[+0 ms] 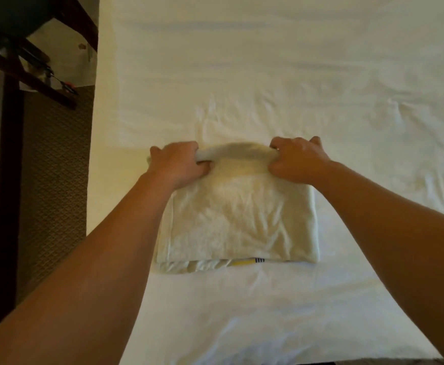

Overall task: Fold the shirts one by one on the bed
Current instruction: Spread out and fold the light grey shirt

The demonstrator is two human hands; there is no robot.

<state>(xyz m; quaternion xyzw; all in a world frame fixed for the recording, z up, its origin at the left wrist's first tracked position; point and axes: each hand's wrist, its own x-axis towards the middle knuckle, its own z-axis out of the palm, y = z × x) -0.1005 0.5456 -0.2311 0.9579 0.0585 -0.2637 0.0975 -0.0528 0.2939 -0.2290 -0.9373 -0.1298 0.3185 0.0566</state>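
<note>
A cream shirt (238,219) lies folded into a rough rectangle in the middle of the white bed (281,75). Its far edge is lifted off the sheet in a small arch. My left hand (178,162) grips that edge at the left corner, fingers curled round the cloth. My right hand (297,160) grips the same edge at the right corner. A yellow and dark striped bit (247,261) peeks out from under the shirt's near edge.
The bed's left edge runs down the view, with patterned carpet (54,167) beyond it. A dark wooden piece of furniture (10,154) with items on it stands at the far left. White wrinkled sheet stretches beyond and to the right of the shirt.
</note>
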